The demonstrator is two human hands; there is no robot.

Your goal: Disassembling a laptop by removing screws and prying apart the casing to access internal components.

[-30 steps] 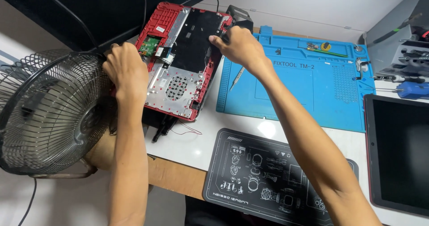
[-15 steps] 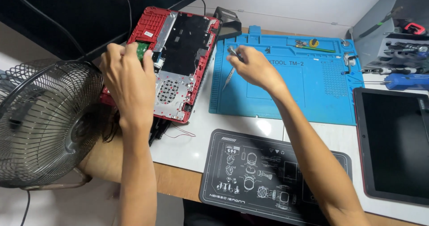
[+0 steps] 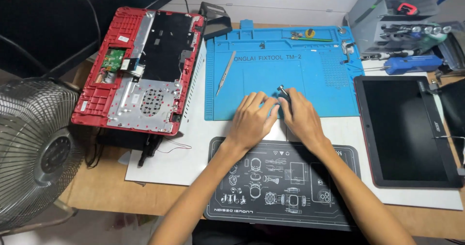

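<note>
- Small dark tool [image 3: 282,91] sits at frame centre on the blue mat [image 3: 310,80], poking up just above both hands.
- Right hand [image 3: 301,118] fingers are curled around it, gripping; left hand [image 3: 253,119] touches it from the left, fingers bent, hold unclear.
- Its long axis I cannot tell; mostly hidden.
- Right hand is nearer.
- Tweezers [image 3: 225,72] lie upper left of the hands, apart, long axis near vertical.
- Counts: one red laptop base [image 3: 138,70], one fan [image 3: 34,153], one screen panel [image 3: 407,128], one black mat [image 3: 276,187], on the counter [image 3: 97,191].

A small dark tool [image 3: 283,92] is in your hands.
It pokes up at 12 o'clock from your fingers.
</note>
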